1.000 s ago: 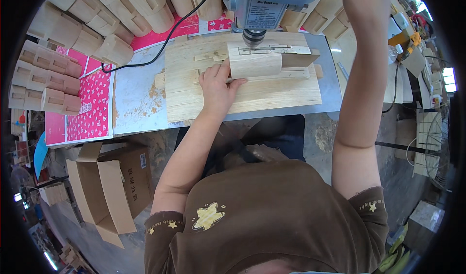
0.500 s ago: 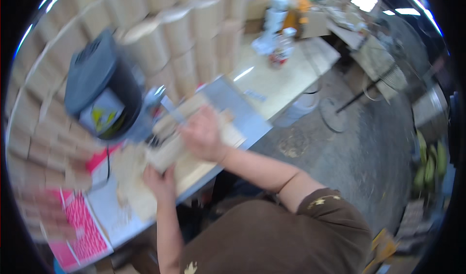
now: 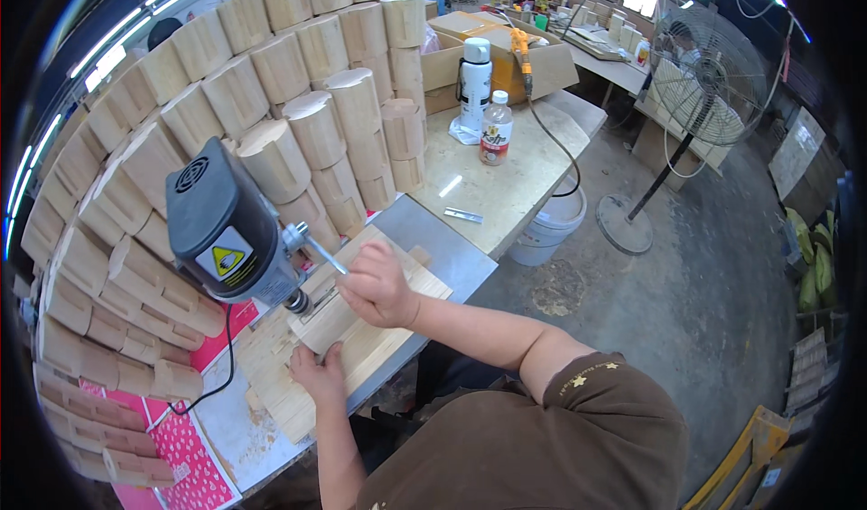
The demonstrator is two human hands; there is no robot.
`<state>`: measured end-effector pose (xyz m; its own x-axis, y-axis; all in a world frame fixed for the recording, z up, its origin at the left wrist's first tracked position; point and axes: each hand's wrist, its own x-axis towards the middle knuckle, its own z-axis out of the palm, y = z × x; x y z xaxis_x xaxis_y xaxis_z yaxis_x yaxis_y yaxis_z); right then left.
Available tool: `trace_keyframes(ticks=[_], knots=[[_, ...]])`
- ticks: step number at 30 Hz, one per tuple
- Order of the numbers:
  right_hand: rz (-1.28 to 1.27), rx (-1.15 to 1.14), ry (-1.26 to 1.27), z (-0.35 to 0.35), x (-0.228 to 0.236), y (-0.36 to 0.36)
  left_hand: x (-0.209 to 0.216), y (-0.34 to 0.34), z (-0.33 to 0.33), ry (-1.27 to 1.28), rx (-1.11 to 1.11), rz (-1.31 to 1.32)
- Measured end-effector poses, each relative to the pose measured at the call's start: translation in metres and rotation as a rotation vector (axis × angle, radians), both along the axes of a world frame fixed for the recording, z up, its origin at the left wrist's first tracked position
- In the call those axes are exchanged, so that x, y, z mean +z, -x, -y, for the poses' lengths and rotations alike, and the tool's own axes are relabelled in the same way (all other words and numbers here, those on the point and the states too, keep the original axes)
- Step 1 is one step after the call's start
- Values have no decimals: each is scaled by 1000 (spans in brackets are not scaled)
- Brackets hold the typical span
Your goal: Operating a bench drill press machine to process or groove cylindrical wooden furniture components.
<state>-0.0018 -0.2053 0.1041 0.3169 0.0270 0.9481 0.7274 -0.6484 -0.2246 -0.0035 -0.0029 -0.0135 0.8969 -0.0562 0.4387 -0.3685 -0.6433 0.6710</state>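
Gripping the drill lever (image 3: pixel 325 255) in your right hand (image 3: pixel 377 286), you touch a wooden block (image 3: pixel 328 328) with your left hand (image 3: pixel 317 372) spread

The head view is supplied by a wide fisheye camera worn on the person's head, the left unit of a side-by-side pair. It looks obliquely down and forward, facing the right end of the workbench (image 3: pixel 452 248), whose near edge runs diagonally across the field. The brown shirt (image 3: pixel 524 438) occupies the near edge. Both hands and the bench drill (image 3: pixel 226 226) lie at close range. Coverage extends right to the pedestal fan (image 3: pixel 709 77) and to far worktables (image 3: pixel 607 63).
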Motion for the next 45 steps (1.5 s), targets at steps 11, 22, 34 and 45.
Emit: trace_keyframes(ticks=[11, 22, 34, 45], knots=[[-592, -228, -29, -13, 136, -100, 4, -5, 1, 144, 6, 3], [-731, -35, 611, 45, -34, -23, 18, -5, -10, 184, -50, -106], [-701, -36, 523, 50, -32, 5, 77, 69, -105, 786, 7, -386], [-656, 59, 526, 38, -33, 12, 88, 49, -86, 855, 259, -741]])
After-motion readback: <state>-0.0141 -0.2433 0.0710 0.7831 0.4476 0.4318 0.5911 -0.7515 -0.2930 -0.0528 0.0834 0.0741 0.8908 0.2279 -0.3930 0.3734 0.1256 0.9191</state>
